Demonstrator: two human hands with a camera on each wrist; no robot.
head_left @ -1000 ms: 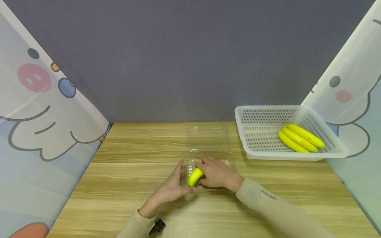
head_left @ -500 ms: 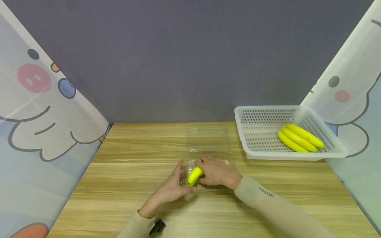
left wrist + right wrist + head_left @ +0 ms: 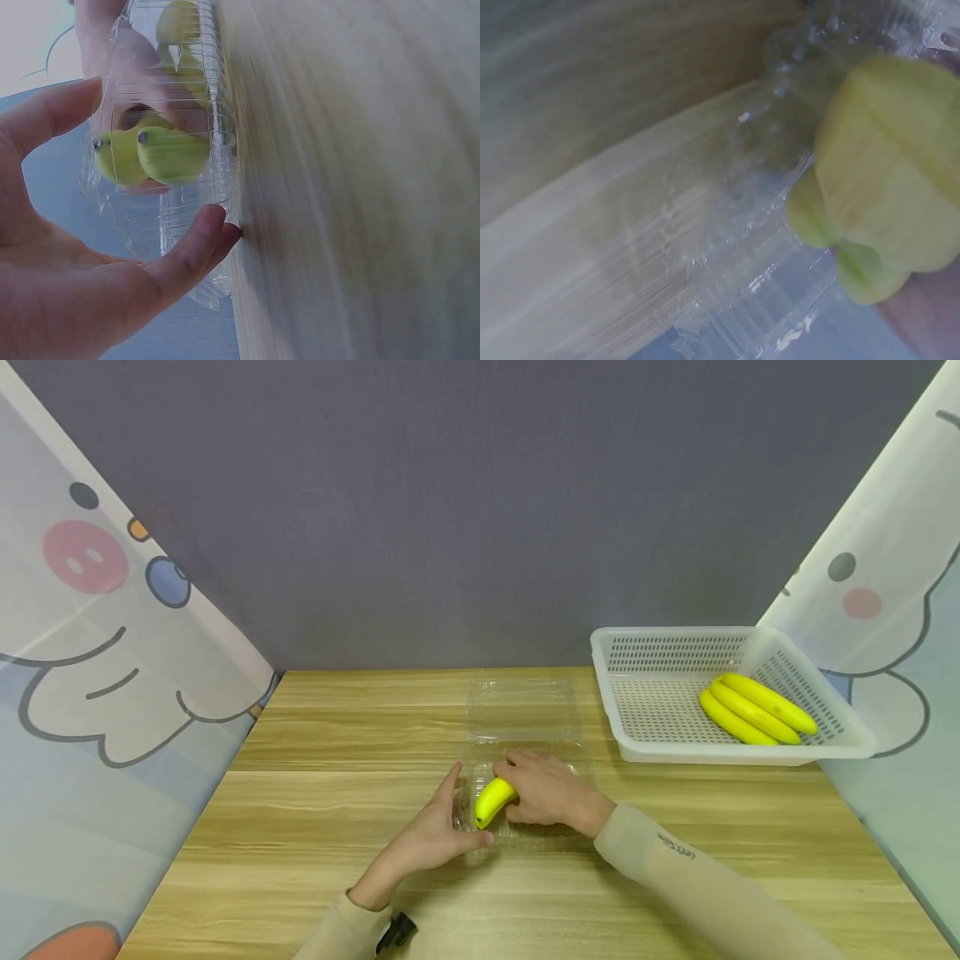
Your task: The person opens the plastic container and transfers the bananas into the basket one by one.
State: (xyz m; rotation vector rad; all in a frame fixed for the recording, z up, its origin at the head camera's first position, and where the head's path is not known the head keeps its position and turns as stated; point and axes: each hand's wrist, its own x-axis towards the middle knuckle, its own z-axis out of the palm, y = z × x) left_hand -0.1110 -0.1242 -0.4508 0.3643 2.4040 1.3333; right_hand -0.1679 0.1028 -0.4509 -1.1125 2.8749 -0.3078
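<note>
A clear plastic clamshell box (image 3: pixel 581 760) rests on the wooden table, its lid (image 3: pixel 522 710) laid back toward the wall. Over its base, my right hand (image 3: pixel 547 792) holds yellow bananas (image 3: pixel 493 802) from above. Two dark-tipped ends of the bananas (image 3: pixel 172 156) show through the ribbed side wall in the left wrist view. At the box's front left corner is my left hand (image 3: pixel 431 837), thumb and fingers spread around it. In the right wrist view the bananas (image 3: pixel 892 165) fill the right side; most of the gripping fingers are hidden.
A white perforated basket (image 3: pixel 652 747) stands at the back right, with three bananas (image 3: pixel 753 710) lying together in its right part. A grey wall (image 3: pixel 450 527) rises behind the table (image 3: pixel 322 793), and cartoon-printed curtains (image 3: pixel 82 635) flank it.
My right hand and the bananas have shifted very slightly, and less of its lower fingertips shows. The left hand, the box and the basket stay in place.
</note>
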